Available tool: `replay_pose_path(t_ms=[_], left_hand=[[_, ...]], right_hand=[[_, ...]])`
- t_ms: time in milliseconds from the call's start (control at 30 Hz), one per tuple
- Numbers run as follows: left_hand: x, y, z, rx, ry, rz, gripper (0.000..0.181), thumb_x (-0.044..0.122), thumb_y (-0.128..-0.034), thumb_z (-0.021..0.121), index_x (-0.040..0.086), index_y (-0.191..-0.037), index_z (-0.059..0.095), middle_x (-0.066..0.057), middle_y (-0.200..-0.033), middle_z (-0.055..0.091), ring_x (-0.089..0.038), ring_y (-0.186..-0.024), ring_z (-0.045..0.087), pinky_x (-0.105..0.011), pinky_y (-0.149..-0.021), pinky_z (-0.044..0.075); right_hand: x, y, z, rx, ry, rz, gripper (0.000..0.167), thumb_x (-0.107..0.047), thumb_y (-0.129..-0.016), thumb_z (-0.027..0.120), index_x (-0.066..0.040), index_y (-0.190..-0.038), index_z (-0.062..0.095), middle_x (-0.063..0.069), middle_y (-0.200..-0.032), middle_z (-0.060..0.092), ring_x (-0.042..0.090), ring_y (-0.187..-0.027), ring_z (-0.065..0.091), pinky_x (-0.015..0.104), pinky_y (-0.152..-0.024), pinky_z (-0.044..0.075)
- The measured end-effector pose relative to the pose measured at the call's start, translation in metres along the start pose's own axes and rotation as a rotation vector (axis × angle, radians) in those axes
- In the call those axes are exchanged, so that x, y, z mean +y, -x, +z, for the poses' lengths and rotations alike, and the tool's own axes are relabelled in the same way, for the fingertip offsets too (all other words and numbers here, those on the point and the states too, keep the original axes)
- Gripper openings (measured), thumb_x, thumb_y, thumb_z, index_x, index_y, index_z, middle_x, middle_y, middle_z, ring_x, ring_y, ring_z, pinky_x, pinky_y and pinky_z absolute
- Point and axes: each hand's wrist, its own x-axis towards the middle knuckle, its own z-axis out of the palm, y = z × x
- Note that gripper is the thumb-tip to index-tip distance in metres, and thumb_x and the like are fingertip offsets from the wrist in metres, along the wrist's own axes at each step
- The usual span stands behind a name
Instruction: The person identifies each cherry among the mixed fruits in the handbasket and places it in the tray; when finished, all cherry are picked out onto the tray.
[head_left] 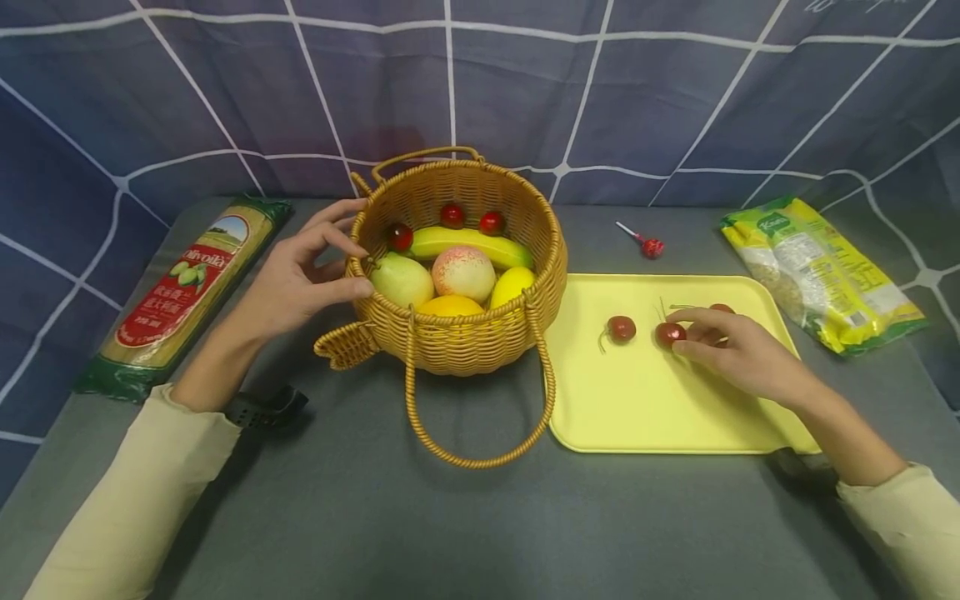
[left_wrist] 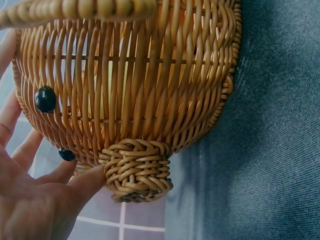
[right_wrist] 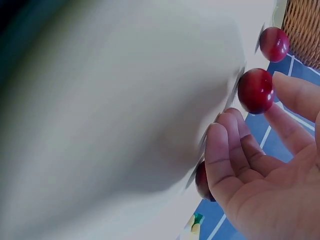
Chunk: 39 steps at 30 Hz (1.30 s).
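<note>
While a wicker basket (head_left: 465,346) stands beside a yellow tray (head_left: 600,408), the left hand (head_left: 296,271) touches one and the right hand (head_left: 742,354) works over the other.
The tray lies toward the basket's four o'clock; the left hand spreads at its nine. The right hand pinches a cherry (head_left: 666,335) at that hand's nine o'clock, the left hand's three.

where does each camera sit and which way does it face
Head: on the head, facing forward and down at the basket, tray and cherries; left hand, right hand and sleeves show.
Left wrist: on that wrist, facing the basket's side; part of the left hand shows.
Right wrist: on that wrist, facing the cherries, basket in a corner; part of the right hand shows.
Head and right wrist share three cherries and the basket.
</note>
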Motion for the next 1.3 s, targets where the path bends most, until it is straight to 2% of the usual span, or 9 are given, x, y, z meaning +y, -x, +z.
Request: replay_pose_path(t_ms=[200, 433, 667, 833, 1000, 1167, 1300], left_hand=[[0.001, 0.0, 0.0, 0.004, -0.016, -0.012, 0.022, -0.009, -0.0832, 0.071, -0.008, -0.102, 0.06, -0.008, -0.153, 0.034, -0.032, -0.141, 0.027, -0.034, -0.104, 0.042], [0.001, 0.0, 0.0, 0.004, -0.002, -0.012, 0.021, -0.009, -0.0833, 0.072, -0.006, -0.102, 0.061, -0.008, -0.153, 0.034, -0.032, -0.141, 0.027, -0.035, -0.104, 0.042], [0.001, -0.001, 0.001, 0.011, -0.011, -0.022, 0.021, -0.01, -0.0828, 0.071, -0.008, -0.101, 0.06, -0.007, -0.153, 0.035, -0.031, -0.141, 0.027, -0.037, -0.105, 0.041], [0.003, 0.0, 0.002, 0.023, -0.002, -0.023, 0.022, -0.015, -0.0817, 0.069, -0.009, -0.101, 0.06, -0.006, -0.153, 0.036, -0.031, -0.141, 0.027, -0.038, -0.105, 0.041], [0.002, 0.001, 0.001, 0.024, -0.007, -0.024, 0.022, -0.012, -0.0822, 0.07, -0.009, -0.101, 0.06, -0.007, -0.153, 0.035, -0.031, -0.141, 0.028, -0.038, -0.106, 0.04], [0.0, 0.001, 0.0, 0.022, -0.01, -0.027, 0.022, -0.008, -0.0826, 0.072, -0.007, -0.101, 0.061, -0.006, -0.154, 0.035, -0.03, -0.141, 0.027, -0.038, -0.105, 0.04], [0.0, 0.0, 0.001, 0.02, -0.003, -0.024, 0.021, -0.008, -0.0828, 0.072, -0.006, -0.101, 0.061, -0.007, -0.154, 0.035, -0.03, -0.141, 0.027, -0.036, -0.104, 0.039]], right_hand=[[-0.002, -0.001, -0.001, 0.021, 0.019, 0.004, 0.033, -0.008, -0.091, 0.07, -0.002, -0.124, 0.065, 0.007, -0.093, 0.066, 0.01, -0.083, 0.058, 0.014, -0.072, 0.043], [-0.004, -0.003, -0.002, 0.077, 0.01, -0.018, 0.031, -0.004, -0.09, 0.071, 0.0, -0.12, 0.066, 0.004, -0.084, 0.067, 0.007, -0.078, 0.058, 0.014, -0.068, 0.044], [-0.022, -0.011, -0.008, 0.12, 0.001, -0.028, 0.027, -0.005, -0.088, 0.073, -0.002, -0.114, 0.068, 0.005, -0.082, 0.067, 0.011, -0.069, 0.056, 0.019, -0.062, 0.041], [-0.051, -0.024, -0.015, 0.174, -0.011, -0.05, 0.025, -0.007, -0.089, 0.071, -0.005, -0.114, 0.069, 0.004, -0.09, 0.066, 0.009, -0.076, 0.056, 0.014, -0.069, 0.044], [-0.096, -0.042, -0.019, 0.242, -0.08, -0.087, 0.024, -0.008, -0.09, 0.07, -0.006, -0.115, 0.07, 0.004, -0.099, 0.064, 0.009, -0.085, 0.055, 0.014, -0.074, 0.044], [-0.144, -0.064, -0.016, 0.27, -0.102, -0.196, 0.025, -0.008, -0.091, 0.068, -0.005, -0.116, 0.069, 0.003, -0.102, 0.064, 0.01, -0.087, 0.057, 0.017, -0.077, 0.046], [-0.174, -0.087, -0.006, 0.238, -0.099, -0.303, 0.022, -0.006, -0.091, 0.067, -0.003, -0.113, 0.069, 0.004, -0.101, 0.065, 0.011, -0.086, 0.059, 0.023, -0.077, 0.05]])
